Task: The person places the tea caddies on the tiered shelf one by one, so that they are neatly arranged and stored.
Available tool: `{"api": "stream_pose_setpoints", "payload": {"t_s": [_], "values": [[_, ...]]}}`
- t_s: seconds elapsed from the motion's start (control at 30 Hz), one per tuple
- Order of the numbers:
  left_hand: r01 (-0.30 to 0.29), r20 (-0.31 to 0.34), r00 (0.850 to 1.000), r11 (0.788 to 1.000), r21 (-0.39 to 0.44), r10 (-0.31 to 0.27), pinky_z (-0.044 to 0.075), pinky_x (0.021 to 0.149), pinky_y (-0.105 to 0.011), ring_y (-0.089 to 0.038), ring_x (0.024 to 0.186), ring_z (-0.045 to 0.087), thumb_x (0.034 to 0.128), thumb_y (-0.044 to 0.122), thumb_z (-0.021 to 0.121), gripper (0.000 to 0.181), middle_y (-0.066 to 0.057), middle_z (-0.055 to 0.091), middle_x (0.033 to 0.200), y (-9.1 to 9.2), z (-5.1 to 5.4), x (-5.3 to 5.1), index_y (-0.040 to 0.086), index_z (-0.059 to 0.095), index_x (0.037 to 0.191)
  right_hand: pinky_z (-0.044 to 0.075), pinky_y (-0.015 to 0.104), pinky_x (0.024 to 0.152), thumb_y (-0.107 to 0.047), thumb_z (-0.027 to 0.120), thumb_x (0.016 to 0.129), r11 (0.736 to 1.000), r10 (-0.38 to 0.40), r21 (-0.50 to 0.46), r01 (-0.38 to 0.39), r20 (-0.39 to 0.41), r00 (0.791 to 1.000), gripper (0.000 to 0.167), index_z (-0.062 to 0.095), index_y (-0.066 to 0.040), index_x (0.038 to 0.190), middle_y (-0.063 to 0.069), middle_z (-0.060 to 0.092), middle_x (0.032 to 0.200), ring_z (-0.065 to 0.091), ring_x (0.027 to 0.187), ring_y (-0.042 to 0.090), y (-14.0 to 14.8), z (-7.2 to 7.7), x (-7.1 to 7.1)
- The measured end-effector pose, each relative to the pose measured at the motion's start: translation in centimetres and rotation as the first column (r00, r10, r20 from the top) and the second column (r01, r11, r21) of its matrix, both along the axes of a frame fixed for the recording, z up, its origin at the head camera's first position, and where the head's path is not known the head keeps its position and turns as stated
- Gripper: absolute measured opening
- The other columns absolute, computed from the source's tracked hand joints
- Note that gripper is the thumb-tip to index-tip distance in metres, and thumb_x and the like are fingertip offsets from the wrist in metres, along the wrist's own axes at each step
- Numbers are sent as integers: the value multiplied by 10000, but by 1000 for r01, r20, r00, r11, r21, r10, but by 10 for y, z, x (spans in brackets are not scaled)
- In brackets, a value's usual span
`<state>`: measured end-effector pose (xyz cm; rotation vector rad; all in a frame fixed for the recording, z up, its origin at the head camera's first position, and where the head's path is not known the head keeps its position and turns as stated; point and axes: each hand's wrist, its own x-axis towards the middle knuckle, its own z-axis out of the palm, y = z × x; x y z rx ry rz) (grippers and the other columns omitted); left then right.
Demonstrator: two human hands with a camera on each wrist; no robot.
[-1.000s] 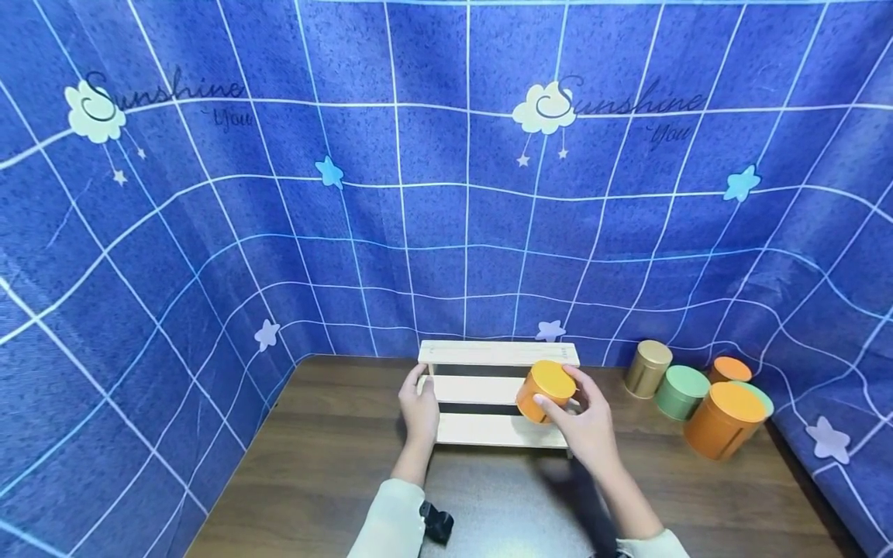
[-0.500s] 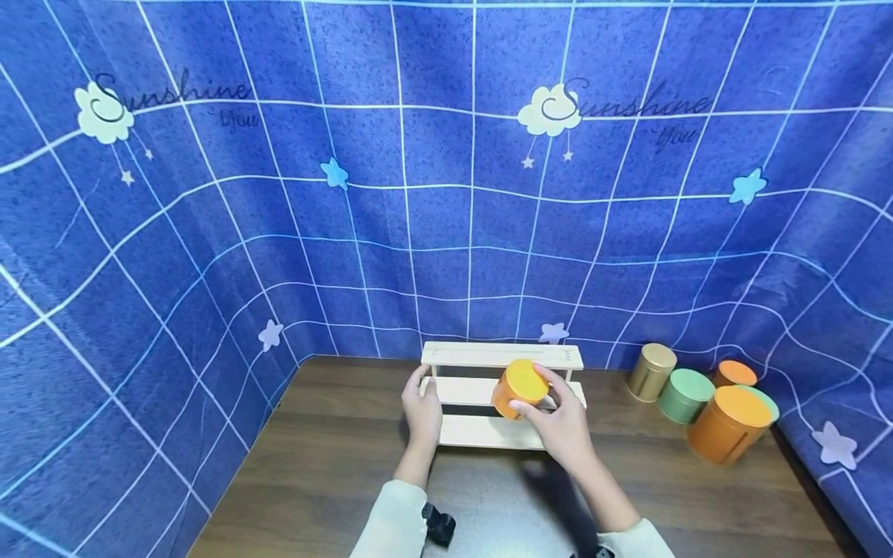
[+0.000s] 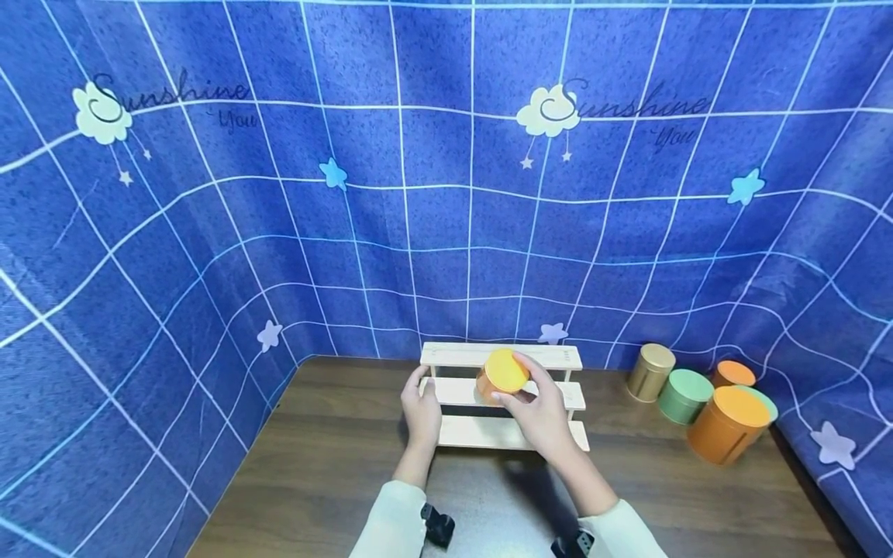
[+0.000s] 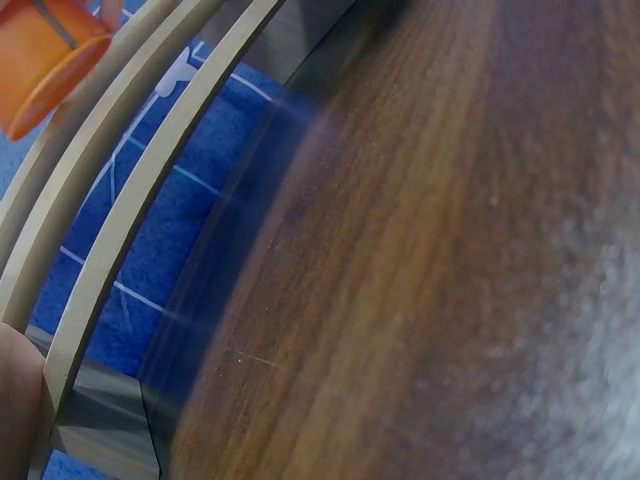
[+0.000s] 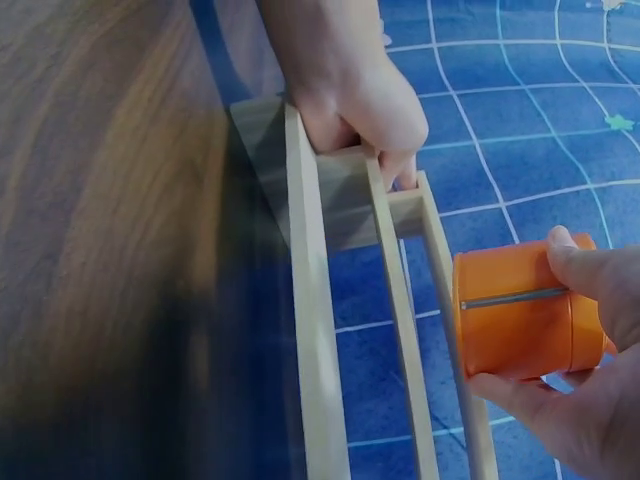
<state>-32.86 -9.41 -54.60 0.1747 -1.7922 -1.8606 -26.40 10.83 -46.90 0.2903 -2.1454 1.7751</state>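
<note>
My right hand (image 3: 542,409) grips an orange round tin (image 3: 505,371) from its right side, thumb in front and fingers behind. The tin, lid up, is at the upper tiers of a pale wooden three-tier shelf (image 3: 488,432). In the right wrist view, the orange tin (image 5: 512,318) is close by the topmost board; whether its base touches the wood I cannot tell. My left hand (image 3: 422,411) holds the shelf's left end, and in the right wrist view the left hand's (image 5: 375,110) fingers bend round the end panel.
Right of the shelf stand a gold tin (image 3: 652,373), a green tin (image 3: 687,397), a large orange tin (image 3: 729,425), a small orange tin (image 3: 734,373) and another green one partly hidden. A blue patterned cloth (image 3: 432,217) hangs behind the wooden table (image 3: 314,465).
My right hand has carried the orange tin leftward and slightly back, from the shelf's right end towards its middle. The left hand keeps its hold on the shelf's left end.
</note>
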Motion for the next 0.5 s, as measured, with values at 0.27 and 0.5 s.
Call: {"api": "stream_pose_setpoints", "payload": {"t_s": [0.27,0.5], "values": [[-5,-9,1000,1000,13,5,395,1231,-555,-395,1412,554,965,-109,535,379,-266,671,1386,0,0,1,-75,663,1320,575,469,1048,-81,924,776,998,31,61,-27,-67,997,792,585,-146,1490,100,572,1551,575,1372,295,-7,6,-5],[-13,-8,1000,1000,14,13,399,1225,-565,-411,1404,562,959,-108,543,371,-270,681,1371,1,1,0,-74,675,1304,559,482,1071,-71,906,795,994,82,82,-76,-69,994,772,580,-120,1493,126,562,1562,624,1339,352,-12,7,-14]]}}
